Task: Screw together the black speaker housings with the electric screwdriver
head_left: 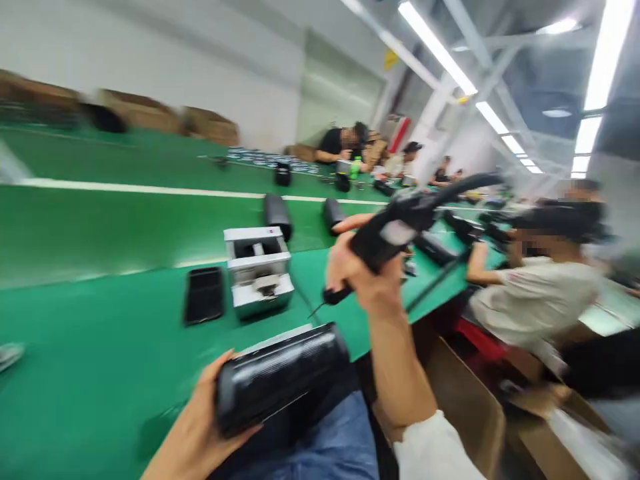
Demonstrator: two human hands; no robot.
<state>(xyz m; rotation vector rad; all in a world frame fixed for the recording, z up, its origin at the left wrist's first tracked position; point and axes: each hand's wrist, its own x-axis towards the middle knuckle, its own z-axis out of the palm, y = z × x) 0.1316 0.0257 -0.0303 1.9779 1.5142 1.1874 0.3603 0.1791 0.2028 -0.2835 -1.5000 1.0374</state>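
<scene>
Blurry pale object (10,356), left edge

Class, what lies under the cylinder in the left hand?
Blue denim shows below the black cylinder; whatever the cylinder and left hand cover cannot be seen.

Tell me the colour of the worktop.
The worktop is green, seen best in the head view.

Green tabletop (100,367); glossy black cylinder (283,377) (pale streaks across it); blue trousers (335,443); white-and-grey box (260,267).
</scene>
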